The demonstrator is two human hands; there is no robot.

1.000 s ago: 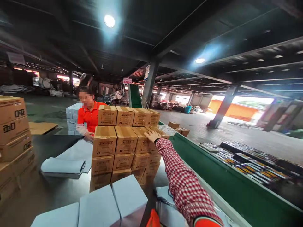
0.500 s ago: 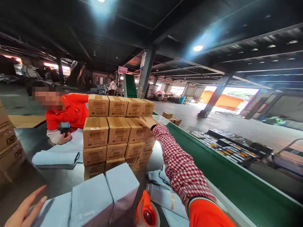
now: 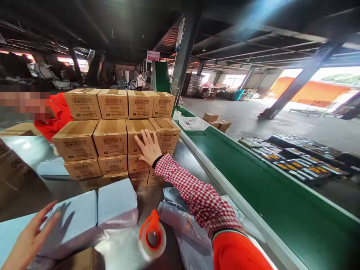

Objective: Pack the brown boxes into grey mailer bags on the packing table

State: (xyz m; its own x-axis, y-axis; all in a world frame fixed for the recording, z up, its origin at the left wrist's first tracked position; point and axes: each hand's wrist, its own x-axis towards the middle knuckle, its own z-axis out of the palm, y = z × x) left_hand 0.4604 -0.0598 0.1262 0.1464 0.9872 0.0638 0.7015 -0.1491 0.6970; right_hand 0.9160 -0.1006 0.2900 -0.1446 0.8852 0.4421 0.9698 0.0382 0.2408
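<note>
My right hand (image 3: 149, 147), in a red checked sleeve, lies spread against the front of a brown carton (image 3: 135, 140) in the second row of a stack. Its fingers are open and grip nothing. Over the light-blue wrapped boxes (image 3: 74, 212) at lower left hovers my left hand (image 3: 35, 232), fingers apart; whether it touches them I cannot tell. An orange tape dispenser (image 3: 153, 232) with a clear roll stands on the table between the wrapped boxes and some grey plastic mailing bags (image 3: 185, 225).
A green conveyor belt (image 3: 239, 161) with a white rim runs along the right, carrying a white plastic basket (image 3: 194, 123). Behind the stack at left is a co-worker in an orange shirt (image 3: 60, 108). Another carton (image 3: 77, 260) sits at the bottom edge.
My view has turned and shifted. My right hand has moved from the stack's right side to a carton's front face, fingers spread. My left hand stays open near the wrapped boxes.
</note>
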